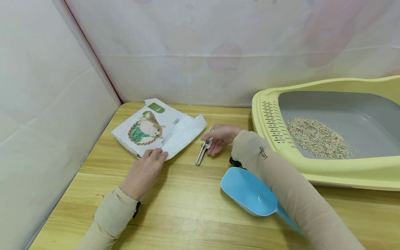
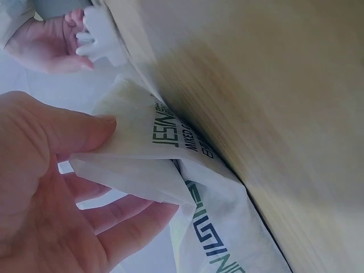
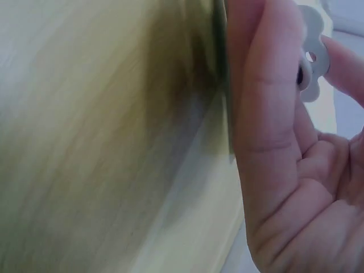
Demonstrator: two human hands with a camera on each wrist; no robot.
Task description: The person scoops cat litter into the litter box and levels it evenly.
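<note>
A white cat litter bag (image 1: 175,130) with a cat picture lies on the table, its top end folded over. My left hand (image 1: 147,170) is at the near edge of that fold. In the left wrist view, thumb and fingers pinch the folded paper (image 2: 136,176) between them. To the right, my right hand (image 1: 218,139) holds a long, narrow white clip (image 1: 203,151), which looks like a bag clip. A scalloped, flower-shaped part (image 3: 314,54) of it shows by the thumb in the right wrist view. The clip's far end is hidden by the fingers.
A blue scoop (image 1: 250,191) lies on the wooden table (image 1: 187,208) below my right forearm, its handle partly covered by the sleeve. At the right stands a yellow litter box (image 1: 312,166) with litter pellets (image 1: 317,137) on its grey floor. Fabric walls (image 1: 187,69) enclose the back and left.
</note>
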